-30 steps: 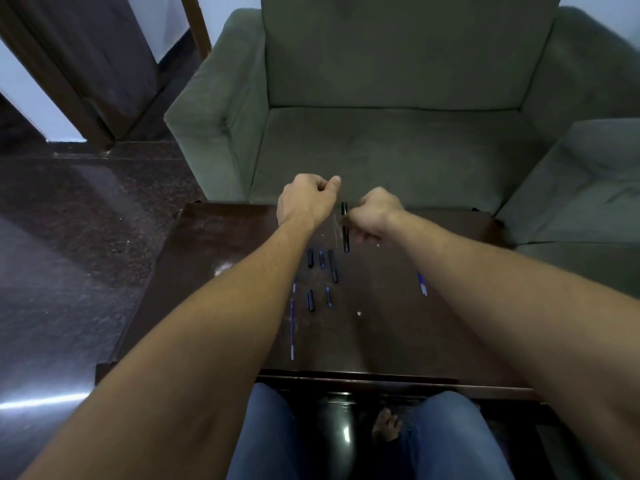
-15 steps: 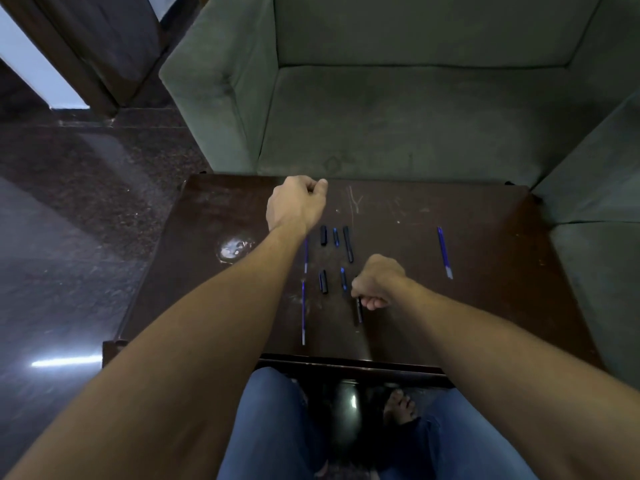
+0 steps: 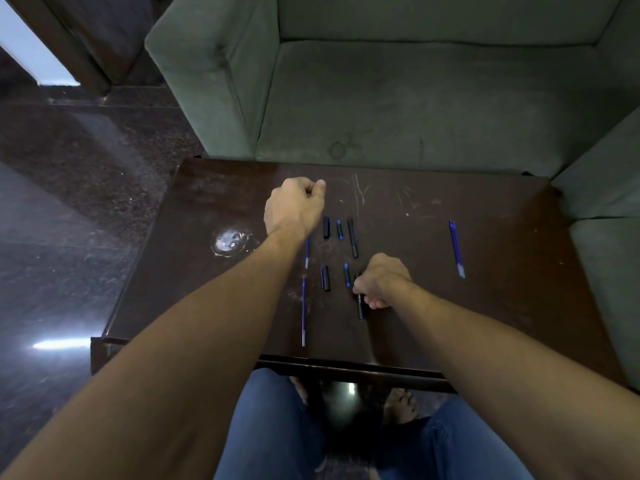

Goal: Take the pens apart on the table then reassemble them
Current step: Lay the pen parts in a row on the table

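Observation:
Pen parts lie in rows on the dark wooden table (image 3: 485, 306): a black cap (image 3: 326, 227), a small blue piece (image 3: 339, 230) and a black barrel (image 3: 352, 242) in the far row, another black piece (image 3: 325, 278) and blue piece (image 3: 347, 275) nearer. Two thin blue refills (image 3: 303, 310) lie end to end at their left. My right hand (image 3: 381, 282) grips a black pen barrel (image 3: 361, 308), its lower end down at the table beside the near row. My left hand (image 3: 294, 206) is a fist over the far row's left end; nothing shows in it.
A blue refill (image 3: 456, 247) lies alone on the table's right side. A whitish smear (image 3: 230, 240) marks the left side. A green sofa (image 3: 415, 98) stands right behind the table and to the right. My knees and a bare foot are under the near edge.
My right hand came away from the left hand and brought the black barrel down toward me, to the near row. The left hand stayed curled at the far row.

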